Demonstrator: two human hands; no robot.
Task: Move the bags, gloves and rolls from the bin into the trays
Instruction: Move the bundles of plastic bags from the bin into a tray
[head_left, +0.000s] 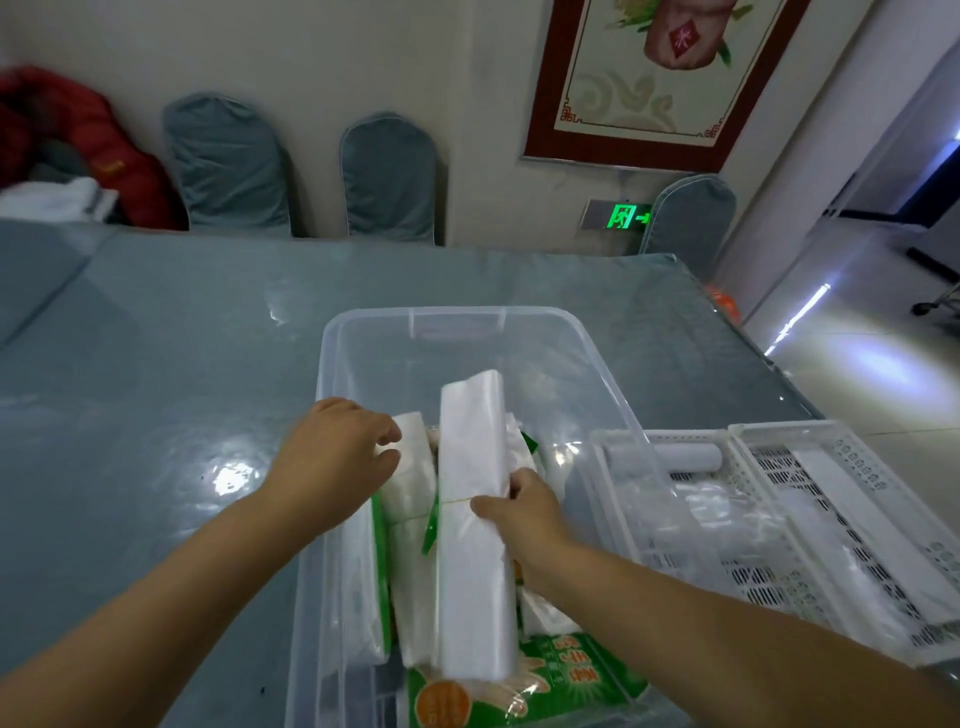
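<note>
A clear plastic bin (332, 364) stands on the table in front of me, with white bag packs and a green-printed glove packet (571, 675) inside. My right hand (519, 512) grips a long white pack of bags (472, 519), lifted above the bin's contents. My left hand (337, 457) reaches in over the bin's left wall, its curled fingers touching another white pack (413, 467). Two white slotted trays sit to the right: the nearer tray (602, 467) holds a white roll (685, 457) and clear bags, the farther tray (753, 436) holds long white packs.
The table wears a blue cloth under a glossy clear cover (182, 389). Covered chairs (387, 176) line the wall behind it. The table's right edge drops to a shiny floor (883, 374). A red jacket (67, 135) lies at the far left.
</note>
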